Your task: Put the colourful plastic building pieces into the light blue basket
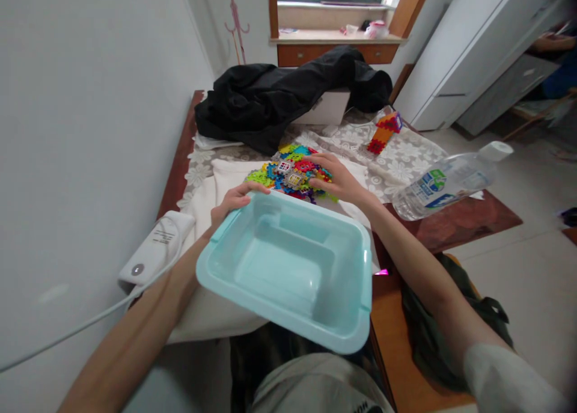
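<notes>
A light blue plastic basin [279,263] is tilted toward me, and its inside shows nothing in it. At its far left corner, my left hand [234,202] grips the rim. Beyond the basin lies a pile of colorful plastic gear-shaped building pieces [293,171] on a white cloth [202,193]. My right hand [334,175] rests at the right side of that pile, fingers spread and touching the pieces. Whether a piece is pinched between those fingertips is not visible.
A large clear plastic bottle [444,181] stands at the table's right. Orange and red joined pieces [384,131] lie farther back. Black fabric [279,91] covers a white box [327,109]. On the left sits a white power strip [157,244] with its cord. Another person's arm [552,43] shows far right.
</notes>
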`<state>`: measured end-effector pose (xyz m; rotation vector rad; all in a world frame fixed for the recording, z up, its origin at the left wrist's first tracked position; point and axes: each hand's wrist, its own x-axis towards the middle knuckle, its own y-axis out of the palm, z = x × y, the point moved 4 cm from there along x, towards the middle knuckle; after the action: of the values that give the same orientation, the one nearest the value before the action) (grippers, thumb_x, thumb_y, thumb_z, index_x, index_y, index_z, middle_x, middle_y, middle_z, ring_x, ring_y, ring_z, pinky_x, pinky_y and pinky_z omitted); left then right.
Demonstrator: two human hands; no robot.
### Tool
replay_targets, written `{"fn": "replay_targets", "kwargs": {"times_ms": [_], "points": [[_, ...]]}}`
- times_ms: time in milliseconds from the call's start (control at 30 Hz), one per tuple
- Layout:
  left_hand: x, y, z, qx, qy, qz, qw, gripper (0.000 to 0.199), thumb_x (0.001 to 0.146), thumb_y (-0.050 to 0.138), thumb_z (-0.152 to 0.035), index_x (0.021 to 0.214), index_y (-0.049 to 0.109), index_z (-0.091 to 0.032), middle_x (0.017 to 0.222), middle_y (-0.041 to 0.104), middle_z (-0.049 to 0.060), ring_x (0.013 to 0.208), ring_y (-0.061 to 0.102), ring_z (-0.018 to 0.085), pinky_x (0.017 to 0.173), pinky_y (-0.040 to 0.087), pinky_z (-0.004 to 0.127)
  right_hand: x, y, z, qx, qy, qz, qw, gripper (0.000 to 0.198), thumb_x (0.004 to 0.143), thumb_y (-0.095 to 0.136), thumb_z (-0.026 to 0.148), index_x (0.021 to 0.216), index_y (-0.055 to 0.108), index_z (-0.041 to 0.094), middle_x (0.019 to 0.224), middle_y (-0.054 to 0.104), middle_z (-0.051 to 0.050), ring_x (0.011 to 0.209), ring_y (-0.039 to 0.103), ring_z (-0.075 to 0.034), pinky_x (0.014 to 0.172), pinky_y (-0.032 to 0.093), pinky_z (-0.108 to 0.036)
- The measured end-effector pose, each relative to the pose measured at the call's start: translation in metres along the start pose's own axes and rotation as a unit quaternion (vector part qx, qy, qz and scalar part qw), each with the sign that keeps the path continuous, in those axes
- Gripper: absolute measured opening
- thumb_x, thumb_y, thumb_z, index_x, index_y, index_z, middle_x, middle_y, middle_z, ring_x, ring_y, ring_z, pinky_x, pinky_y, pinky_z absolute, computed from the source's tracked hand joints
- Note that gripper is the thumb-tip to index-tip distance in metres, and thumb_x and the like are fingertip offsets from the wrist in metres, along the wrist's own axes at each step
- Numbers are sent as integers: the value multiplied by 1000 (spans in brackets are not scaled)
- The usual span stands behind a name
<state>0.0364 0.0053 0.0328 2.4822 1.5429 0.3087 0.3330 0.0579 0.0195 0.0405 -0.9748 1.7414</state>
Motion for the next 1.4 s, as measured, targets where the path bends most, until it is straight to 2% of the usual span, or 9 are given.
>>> {"fn": "replay_targets", "kwargs": {"times_ms": [100,200,533,800,933,1133,1200,1267,1400], "points": [[0,2,2,7,20,-47,999,29,70,83,-32,95,83,-17,92,82,8,66,69,19,57,55,25,5,16,11,-145,-35,122,981,70,97,79,45,161,59,26,166,57,-16,157,48,-39,132,33,-63],[0,5,3,-1,53,-78,996,31,67,85,-34,93,84,-16,89,83,8,69,72,20,61,57,25,12,22,15,-191,-44,151,969,62,99,77,36,158,63,24,157,65,-16,148,56,-39,128,40,-59],[2,3,12,2,99,-106,989,32,75,83,-43,92,82,-16,102,86,15,91,82,31,79,65,38,40,8,12,-137,-49,118,982,21,97,75,34,109,80,18,108,79,-11,99,71,-28,90,52,-38],[0,8,5,18,105,-141,984,27,73,83,-42,84,84,-18,83,83,8,72,74,24,71,62,33,47,-9,7,29,-10,-38,999,36,92,80,57,92,70,22,82,71,-1,79,63,-21,76,51,-34],[-2,9,3,31,111,-152,982,25,72,82,-40,82,84,-17,80,80,8,69,70,22,70,60,32,48,-15,29,180,-24,-47,982,44,88,85,63,97,69,23,85,69,1,76,63,-17,71,52,-29],[0,1,10,39,104,-172,979,24,72,81,-38,84,86,-18,77,79,5,64,65,18,60,53,26,46,-14,79,215,-70,135,965,57,81,88,72,99,78,20,95,77,-4,91,71,-20,85,57,-31],[1,1,11,34,102,-164,981,25,73,81,-39,86,86,-18,81,81,6,69,69,20,67,58,29,46,-11,73,211,-64,147,964,64,87,75,82,100,81,20,101,80,-7,98,73,-21,91,57,-32],[1,1,11,35,100,-157,982,25,73,80,-38,87,85,-18,84,82,7,74,72,23,72,60,32,46,-11,52,206,-23,68,976,67,97,59,84,99,82,20,99,81,-7,95,74,-20,90,58,-33],[1,1,11,32,99,-159,982,26,69,77,-36,86,85,-18,85,83,8,78,73,24,76,61,33,36,-4,1,81,44,-16,996,51,98,67,70,111,84,23,112,84,-9,106,76,-27,100,59,-43]]}}
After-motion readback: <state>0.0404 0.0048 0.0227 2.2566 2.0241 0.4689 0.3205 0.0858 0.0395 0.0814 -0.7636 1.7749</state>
